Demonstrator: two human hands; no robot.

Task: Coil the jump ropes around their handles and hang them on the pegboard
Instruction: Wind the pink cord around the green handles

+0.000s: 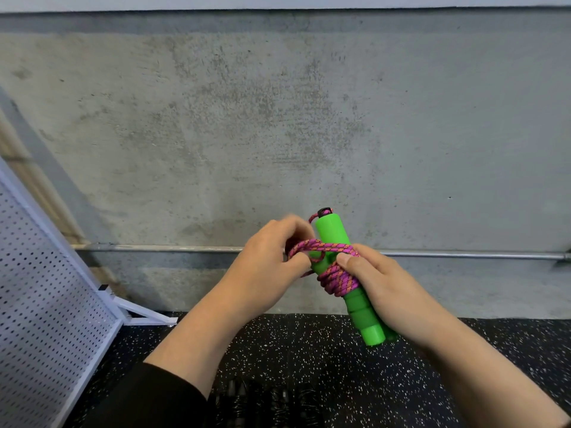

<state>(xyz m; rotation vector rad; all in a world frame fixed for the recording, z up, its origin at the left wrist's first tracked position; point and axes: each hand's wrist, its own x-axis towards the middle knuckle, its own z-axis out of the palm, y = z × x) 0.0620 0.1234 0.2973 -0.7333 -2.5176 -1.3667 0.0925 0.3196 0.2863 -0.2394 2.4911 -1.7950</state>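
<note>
Jump rope handles (333, 239), two bright green cylinders of smooth plastic with ribbed grips near the lower end, are held together, tilted slightly left, in front of a rough grey concrete wall (278, 118). A braided cord (338, 278) in pink, purple and orange is wound in several tight loops around the middle of the handles, and a black cap with a short cord loop sits on the top end. The right hand (386, 291) wraps its curled fingers around the lower handles, thumb pressing on the coils. The left hand (268, 270) pinches a strand of the cord with curled fingers, just left of the handles, pulling it across them. A thin metal pipe (463, 255) runs horizontally along the wall behind the hands. At the left edge leans a white metal pegboard (46, 288), a flat sheet dotted with small round holes, on a white frame. Below lies black rubber flooring (324, 350) speckled with white flecks.
</note>
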